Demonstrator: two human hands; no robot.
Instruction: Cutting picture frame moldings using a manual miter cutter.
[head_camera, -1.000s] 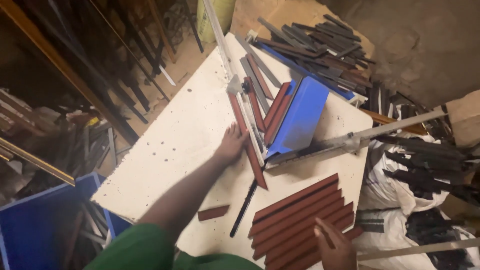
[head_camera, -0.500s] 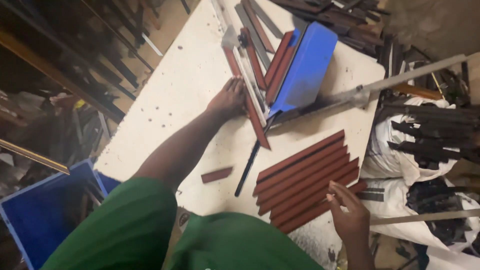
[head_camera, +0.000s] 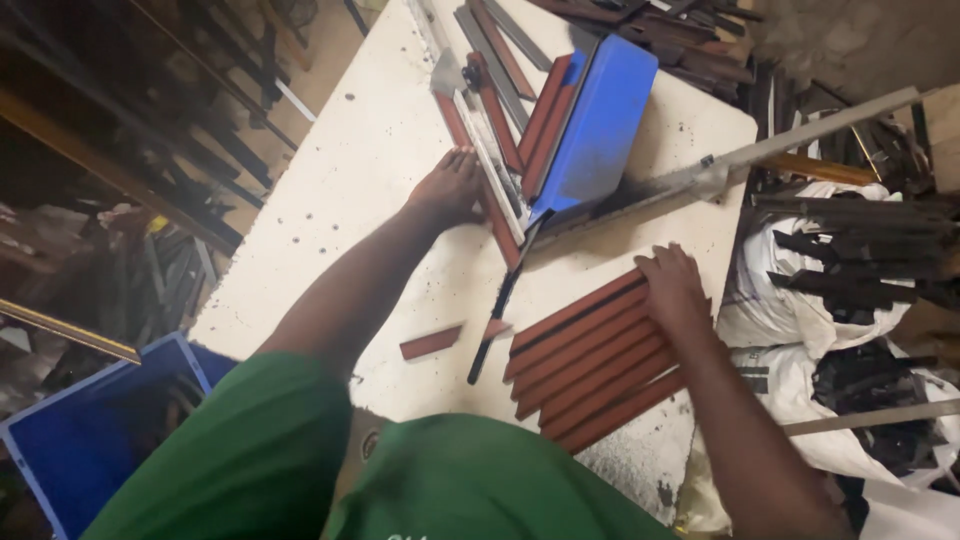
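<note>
Left hand (head_camera: 450, 187) laid flat on a reddish-brown strip (head_camera: 490, 205) beside the blue cutter (head_camera: 598, 125), right hand (head_camera: 672, 287) spread open, pressed on stacked reddish-brown strips (head_camera: 590, 360).

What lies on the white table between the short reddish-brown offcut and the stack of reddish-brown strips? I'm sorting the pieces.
In the head view, a thin black bar lies slanted between the short reddish-brown offcut and the stack of reddish-brown strips.

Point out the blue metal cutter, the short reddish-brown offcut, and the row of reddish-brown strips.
blue metal cutter (head_camera: 600, 120), head view, blue cover.
short reddish-brown offcut (head_camera: 431, 343), head view, middle.
row of reddish-brown strips (head_camera: 590, 365), head view, centre strip.
</note>
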